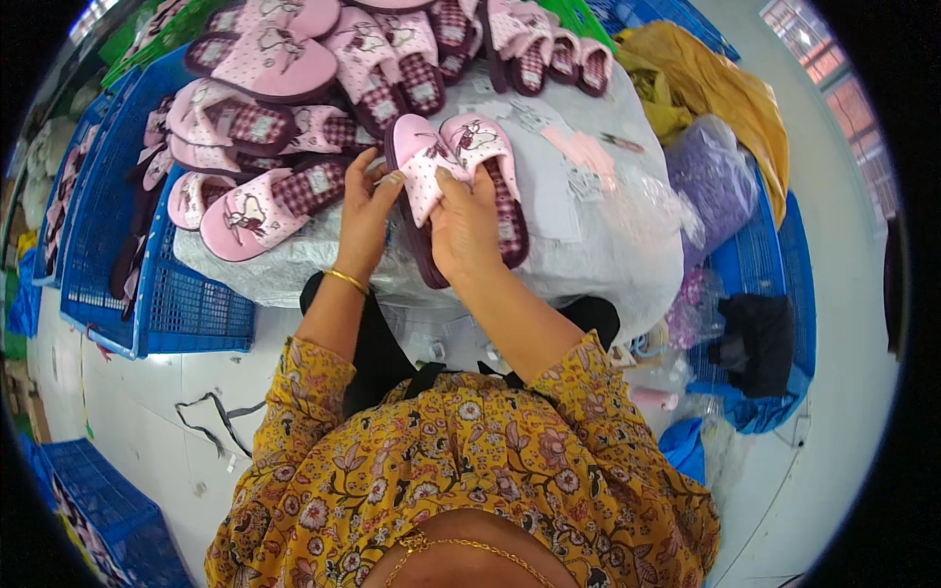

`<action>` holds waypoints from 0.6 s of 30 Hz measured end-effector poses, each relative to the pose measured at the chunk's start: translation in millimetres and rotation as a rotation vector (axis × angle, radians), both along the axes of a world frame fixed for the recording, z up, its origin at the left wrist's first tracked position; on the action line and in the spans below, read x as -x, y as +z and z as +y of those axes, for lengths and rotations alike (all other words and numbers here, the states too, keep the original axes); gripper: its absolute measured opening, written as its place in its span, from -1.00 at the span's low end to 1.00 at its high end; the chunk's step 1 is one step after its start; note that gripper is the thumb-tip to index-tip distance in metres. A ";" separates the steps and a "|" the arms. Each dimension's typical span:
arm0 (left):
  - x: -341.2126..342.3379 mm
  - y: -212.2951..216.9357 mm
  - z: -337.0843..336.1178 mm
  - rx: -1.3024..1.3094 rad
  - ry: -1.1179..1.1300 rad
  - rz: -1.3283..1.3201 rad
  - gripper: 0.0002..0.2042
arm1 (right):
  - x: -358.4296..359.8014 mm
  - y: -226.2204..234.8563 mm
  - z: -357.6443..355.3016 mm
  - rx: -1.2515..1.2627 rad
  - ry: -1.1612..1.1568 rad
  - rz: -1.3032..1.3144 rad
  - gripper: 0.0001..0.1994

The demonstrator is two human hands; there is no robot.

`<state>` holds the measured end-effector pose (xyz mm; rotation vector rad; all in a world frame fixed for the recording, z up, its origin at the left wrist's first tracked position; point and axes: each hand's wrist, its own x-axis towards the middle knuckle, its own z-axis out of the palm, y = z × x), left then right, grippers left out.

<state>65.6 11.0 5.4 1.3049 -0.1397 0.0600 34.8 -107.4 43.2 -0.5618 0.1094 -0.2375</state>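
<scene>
My right hand (465, 223) grips a pink dotted slipper (421, 171) with a dark plaid insole, its thumb and fingers at the upper's opening. A matching slipper (480, 142) with a cartoon animal on its upper lies alongside, partly behind that hand. My left hand (370, 208), a gold bangle on its wrist, is beside the held slipper's left edge. Its fingers are bent and a little apart, and I see nothing between them. Left of it, another pink slipper (245, 216) lies on the plastic-covered work surface (613, 265).
More pink slippers (274, 59) are heaped at the far left. Blue crates (196, 304) flank the surface on the left, and a blue crate (799, 265) stands at right, near a purple bag (716, 181). Small snips (622, 143) and pale paper pieces (578, 152) lie at right.
</scene>
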 end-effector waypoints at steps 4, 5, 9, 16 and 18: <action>-27.8 -14.6 5.0 0.015 0.036 0.082 -0.56 | 4.8 -0.7 -19.8 0.021 0.152 0.140 -0.39; -33.2 -17.7 6.0 -0.128 0.121 0.041 -0.60 | 12.0 -1.0 -22.5 0.049 0.193 0.154 -0.32; -35.4 -21.1 10.1 -0.028 0.163 0.105 -0.72 | 44.9 5.0 -38.0 0.108 0.223 0.270 -0.13; -12.7 -9.2 11.9 -0.281 0.177 0.057 -0.70 | 76.7 -12.8 -83.6 0.235 0.256 0.269 -0.44; -11.5 -14.1 16.4 -0.310 0.147 0.025 -0.70 | 84.8 -13.8 -90.3 0.277 0.234 0.316 -0.57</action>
